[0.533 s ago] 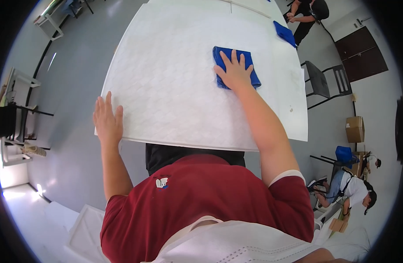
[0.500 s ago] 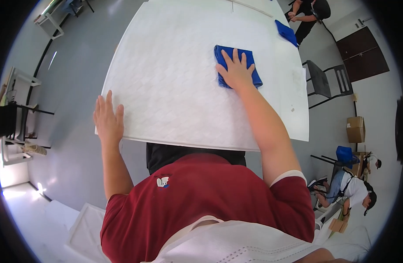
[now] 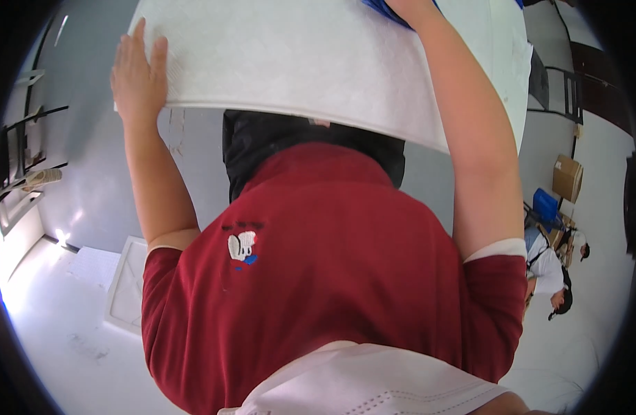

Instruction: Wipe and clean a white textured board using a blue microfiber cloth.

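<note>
My left hand lies flat on the left edge of a white table, near its front left corner, with the fingers stretched out and the thumb apart. At the top of the view, my right hand rests on a blue cloth on the tabletop. Only the wrist and back part of that hand show; its fingers are cut off by the upper rim. Just a strip of the cloth is visible beside it.
To the right stand a dark chair, a cardboard box and a blue bag. A person in a white shirt is at the lower right. A white panel lies at the lower left.
The view has tilted, so the table sits higher in the picture. My right hand and the cloth have shifted up to the top rim; my left hand stays on the table's edge.
</note>
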The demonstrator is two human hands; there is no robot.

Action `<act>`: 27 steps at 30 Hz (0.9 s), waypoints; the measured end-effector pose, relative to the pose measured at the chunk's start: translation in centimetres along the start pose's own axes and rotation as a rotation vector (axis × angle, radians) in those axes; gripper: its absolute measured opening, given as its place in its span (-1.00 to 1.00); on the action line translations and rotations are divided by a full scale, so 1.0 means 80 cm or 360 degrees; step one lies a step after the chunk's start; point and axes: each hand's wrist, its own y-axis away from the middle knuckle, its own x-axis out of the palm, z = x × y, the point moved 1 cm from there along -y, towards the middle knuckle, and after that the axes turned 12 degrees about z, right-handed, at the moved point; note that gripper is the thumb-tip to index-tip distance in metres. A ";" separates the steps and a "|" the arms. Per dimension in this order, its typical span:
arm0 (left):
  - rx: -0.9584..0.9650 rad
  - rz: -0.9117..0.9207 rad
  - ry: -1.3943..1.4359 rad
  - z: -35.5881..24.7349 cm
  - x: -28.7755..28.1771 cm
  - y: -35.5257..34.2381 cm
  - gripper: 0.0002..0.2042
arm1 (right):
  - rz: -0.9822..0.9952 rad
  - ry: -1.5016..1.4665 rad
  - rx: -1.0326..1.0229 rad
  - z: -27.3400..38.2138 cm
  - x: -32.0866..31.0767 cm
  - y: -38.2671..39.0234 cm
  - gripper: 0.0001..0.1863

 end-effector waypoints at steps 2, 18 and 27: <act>-0.0028 0.0030 -0.0014 0.000 0.004 -0.001 -0.44 | 0.0345 -0.0177 -0.0117 0.046 -0.017 -0.001 -0.34; -0.0022 0.0112 -0.0003 -0.002 0.001 -0.002 -0.45 | 0.0408 0.0280 -0.0376 0.090 -0.022 0.080 -0.36; 0.0244 -0.0098 -0.0514 -0.012 -0.014 -0.007 -0.47 | 0.0369 -0.0431 -0.0568 0.058 -0.035 0.116 -0.43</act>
